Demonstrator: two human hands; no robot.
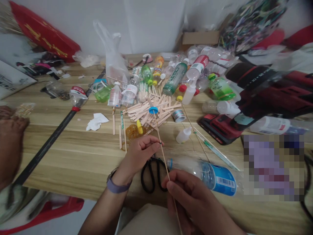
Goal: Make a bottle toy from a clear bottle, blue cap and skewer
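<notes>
A thin wooden skewer (164,158) slants up and away from me, with a blue bottle cap (153,110) at its far end. Fingers and thumb of my left hand (137,153) pinch it partway along, beside a small dark spot on the stick. Lower down, my right hand (188,192) grips the same skewer between thumb and fingers. Black-handled scissors (148,179) lie beneath my hands, their blades mostly hidden. A clear bottle with a blue label (221,179) lies on its side just beyond my right hand.
Many flat wooden sticks (139,112) are heaped mid-table, with rubber bands (132,131) before them. Plastic bottles (176,78) crowd behind. A red-black power drill (234,120) juts in at right, near a small white squeeze bottle (183,135). Another person's arm (11,150) rests at left.
</notes>
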